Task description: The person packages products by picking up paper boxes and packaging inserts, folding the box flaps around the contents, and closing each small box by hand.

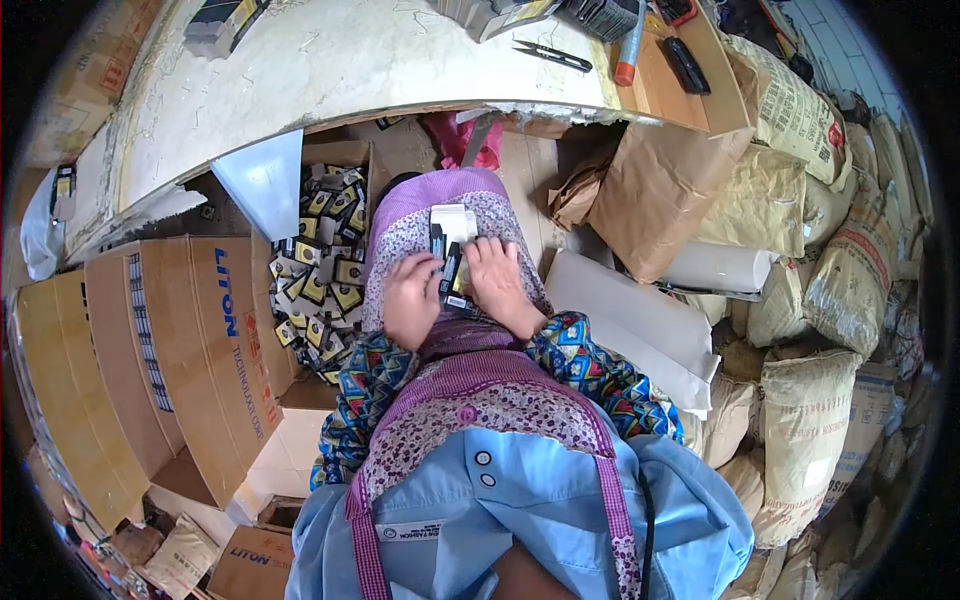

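Note:
On my lap, over the purple floral apron (500, 208), lies a small stack of flat cartons (455, 218), white at the far end and black along the left edge. My left hand (411, 298) has its fingers curled against a small black carton (452, 268) with pale print. From the other side, my right hand (497, 284) presses its fingers over the same carton and its yellowish face. Parts of the carton are hidden under the fingers.
An open cardboard box (325, 270) full of small black-and-yellow cartons stands to my left, beside larger boxes (215, 350). Ahead is a worktable (400, 60) with thread snips (553, 55) and stacked cartons. Brown paper (655, 195) and woven sacks (808, 430) crowd the right.

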